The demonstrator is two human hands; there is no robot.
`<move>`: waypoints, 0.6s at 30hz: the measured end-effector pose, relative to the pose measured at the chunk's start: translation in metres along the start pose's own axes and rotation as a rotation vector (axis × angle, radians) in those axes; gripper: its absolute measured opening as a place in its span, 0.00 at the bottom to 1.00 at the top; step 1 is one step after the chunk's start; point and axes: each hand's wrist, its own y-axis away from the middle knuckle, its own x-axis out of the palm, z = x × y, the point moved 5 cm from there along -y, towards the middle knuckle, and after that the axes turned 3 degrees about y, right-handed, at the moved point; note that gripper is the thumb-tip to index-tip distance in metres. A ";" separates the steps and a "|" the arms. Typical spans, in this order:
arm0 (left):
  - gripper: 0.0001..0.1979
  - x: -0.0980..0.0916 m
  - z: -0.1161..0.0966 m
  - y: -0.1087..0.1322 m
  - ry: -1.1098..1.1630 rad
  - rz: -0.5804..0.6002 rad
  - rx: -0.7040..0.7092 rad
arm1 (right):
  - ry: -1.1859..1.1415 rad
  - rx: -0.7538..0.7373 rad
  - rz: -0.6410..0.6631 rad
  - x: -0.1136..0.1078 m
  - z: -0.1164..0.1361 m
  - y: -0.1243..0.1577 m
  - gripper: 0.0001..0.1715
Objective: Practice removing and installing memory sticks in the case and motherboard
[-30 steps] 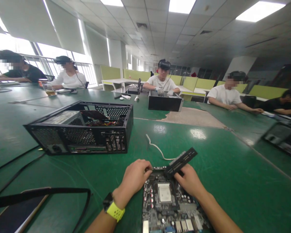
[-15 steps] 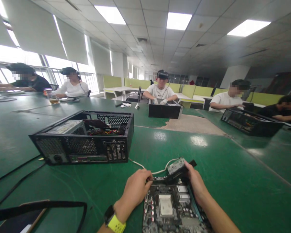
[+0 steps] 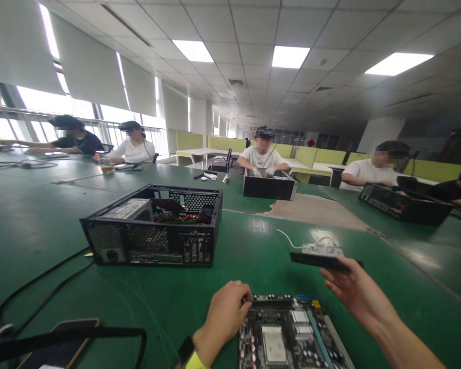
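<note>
A motherboard [image 3: 287,341] lies on the green table in front of me, a pale square processor [image 3: 274,344] in its middle. At its far left corner my left hand [image 3: 226,312] has its fingers curled and pressed on the board's edge; the fingertips are partly hidden. Right of and beyond the board, raised off the table, my right hand [image 3: 351,292] grips a long black strip-shaped part [image 3: 315,260]. Along the strip sits a light metal piece with small slots [image 3: 320,249], and a thin white cable [image 3: 287,237] trails from it. The exact kind of this part does not show.
An open black computer case [image 3: 153,230] stands beyond my left hand, with cables running left. A phone [image 3: 61,341] and a black strap [image 3: 99,333] are at lower left. Across the table a person [image 3: 264,154] in gloves works in another case [image 3: 269,187]. More people sit at both sides.
My right hand has lifted the black part off the motherboard's far edge and carried it right and away. The left hand stays at the board's corner. The view has tilted up slightly.
</note>
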 end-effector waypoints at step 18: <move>0.04 0.003 0.002 0.005 -0.069 -0.038 0.007 | 1.086 -0.599 0.650 0.143 -0.030 0.049 0.20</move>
